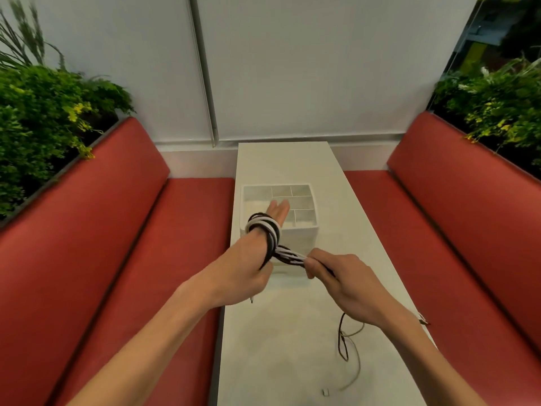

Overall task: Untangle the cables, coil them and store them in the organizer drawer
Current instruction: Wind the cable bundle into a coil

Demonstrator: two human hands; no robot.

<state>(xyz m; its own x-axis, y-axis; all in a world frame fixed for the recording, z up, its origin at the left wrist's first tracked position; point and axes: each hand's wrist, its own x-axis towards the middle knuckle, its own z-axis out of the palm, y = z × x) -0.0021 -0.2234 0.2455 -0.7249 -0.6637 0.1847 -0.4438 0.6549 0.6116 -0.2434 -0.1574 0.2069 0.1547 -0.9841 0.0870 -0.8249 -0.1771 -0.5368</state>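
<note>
Black and white cables [265, 230] are wound in several loops around my left hand [248, 259], whose fingers point straight out over the organizer drawer [304, 235]. My right hand [336, 273] pinches the bundle of cable strands just right of the coil, pulling them taut. The loose tails [347, 344], one black and one white, trail down from my right hand onto the white table [278, 347] near its right edge. A white plug end [325, 392] lies at the table's front. The organizer is a white box with several divided compartments, open at the top.
The narrow white table runs away from me between two red benches [181, 230] [439, 224]. Green plants [44, 112] [497, 104] stand behind both backrests. A white wall closes the far end.
</note>
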